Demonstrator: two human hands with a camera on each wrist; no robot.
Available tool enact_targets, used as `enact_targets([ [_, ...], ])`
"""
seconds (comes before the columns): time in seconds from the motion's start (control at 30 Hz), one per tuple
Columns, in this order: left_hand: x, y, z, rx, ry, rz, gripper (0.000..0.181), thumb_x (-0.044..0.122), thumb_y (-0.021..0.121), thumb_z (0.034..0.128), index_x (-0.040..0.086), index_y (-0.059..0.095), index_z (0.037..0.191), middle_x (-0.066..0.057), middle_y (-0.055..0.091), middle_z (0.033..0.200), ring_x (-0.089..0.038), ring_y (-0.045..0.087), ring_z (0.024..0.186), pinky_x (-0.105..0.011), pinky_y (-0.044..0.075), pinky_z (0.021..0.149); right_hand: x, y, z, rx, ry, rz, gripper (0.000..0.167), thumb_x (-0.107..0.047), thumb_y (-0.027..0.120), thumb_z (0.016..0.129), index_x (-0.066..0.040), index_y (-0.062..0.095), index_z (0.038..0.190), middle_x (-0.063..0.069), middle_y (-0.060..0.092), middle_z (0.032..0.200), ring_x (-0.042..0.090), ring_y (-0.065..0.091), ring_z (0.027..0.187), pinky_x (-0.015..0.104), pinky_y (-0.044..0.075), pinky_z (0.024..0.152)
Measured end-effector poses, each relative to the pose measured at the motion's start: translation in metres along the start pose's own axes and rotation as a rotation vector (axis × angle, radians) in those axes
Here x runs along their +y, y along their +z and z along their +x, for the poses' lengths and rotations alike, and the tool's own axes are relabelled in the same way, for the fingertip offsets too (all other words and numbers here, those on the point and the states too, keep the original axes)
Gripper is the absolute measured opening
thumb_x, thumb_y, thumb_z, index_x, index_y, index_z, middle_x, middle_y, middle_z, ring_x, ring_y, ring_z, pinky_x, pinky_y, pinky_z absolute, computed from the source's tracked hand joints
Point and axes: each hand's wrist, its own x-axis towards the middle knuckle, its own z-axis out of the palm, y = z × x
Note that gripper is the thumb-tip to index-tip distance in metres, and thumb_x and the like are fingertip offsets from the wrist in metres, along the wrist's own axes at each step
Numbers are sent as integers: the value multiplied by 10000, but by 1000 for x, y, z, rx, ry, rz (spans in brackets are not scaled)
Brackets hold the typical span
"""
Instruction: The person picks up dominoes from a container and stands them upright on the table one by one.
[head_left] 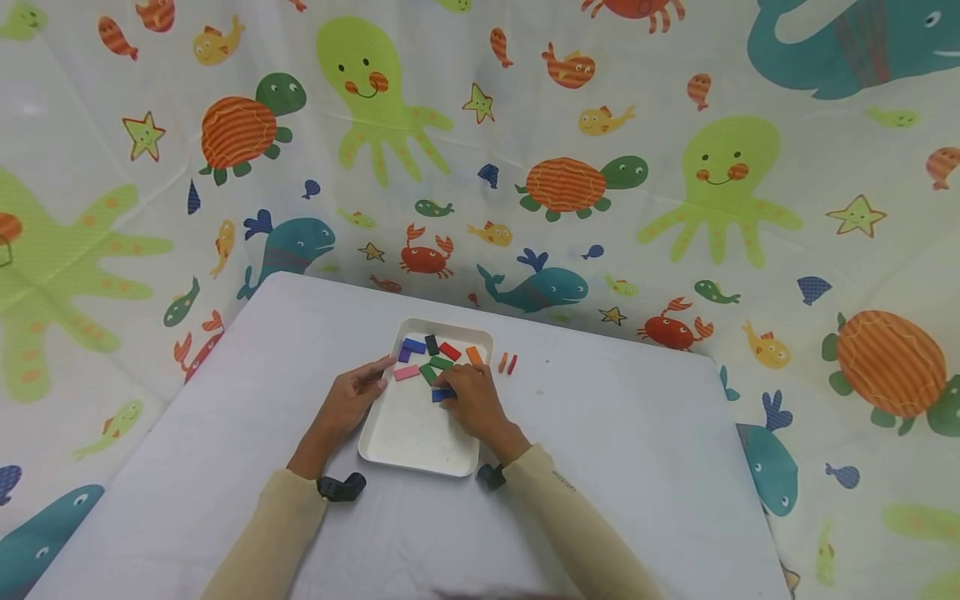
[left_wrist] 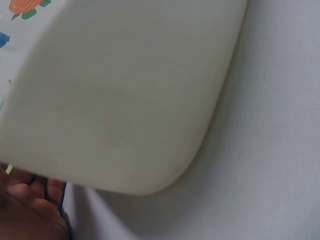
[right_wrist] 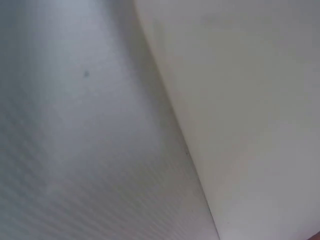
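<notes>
A white tray (head_left: 420,450) lies on the table, with several small bar-shaped blocks in its far half. My left hand (head_left: 351,402) touches the tray's left rim, thumb and fingers apart; part of that hand (left_wrist: 32,210) shows beside the tray wall in the left wrist view. Over the tray's right side, my right hand (head_left: 476,402) pinches a blue block (head_left: 438,396) between thumb and fingers. Close to it are two green blocks (head_left: 440,362) and an orange block (head_left: 474,356), partly behind the hand. The right wrist view shows only the tray's wall (right_wrist: 240,120) and tablecloth.
Also in the tray are pink (head_left: 407,372), red (head_left: 450,351), black (head_left: 431,344), blue (head_left: 414,345) and purple (head_left: 404,356) blocks. Right of the tray, a small orange piece (head_left: 502,362) and a red piece (head_left: 512,364) lie on the white tablecloth (head_left: 615,433). A sea-animal curtain (head_left: 465,75) hangs behind.
</notes>
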Motion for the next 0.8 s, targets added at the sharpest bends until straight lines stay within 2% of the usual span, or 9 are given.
enact_targets([
  [0.23, 0, 0, 0, -1, -3, -4, 482, 141, 557, 1107, 127, 506, 1587, -83, 424, 1700, -323, 366, 1603, -489, 356, 1278, -1, 0, -1, -6, 12, 4, 302, -191, 844, 923, -204, 782, 1218, -60, 796, 1199, 160, 678, 1210, 380, 454, 1061],
  [0.53, 0, 0, 0, -1, 2, -5, 482, 124, 561, 1104, 113, 509, 1583, -93, 426, 1698, -331, 369, 1600, -476, 357, 1267, -3, -2, -2, -11, 25, 13, 318, -201, 834, 933, -215, 778, 1246, -51, 774, 1239, 162, 664, 1248, 379, 447, 1089],
  [0.8, 1, -1, 1, 2, 13, 8, 479, 125, 552, 1108, 111, 507, 1584, -93, 426, 1698, -330, 364, 1602, -487, 352, 1275, -3, -3, -1, 31, -4, 21, 334, -213, 838, 932, -217, 776, 1261, -41, 760, 1253, 156, 662, 1243, 378, 448, 1084],
])
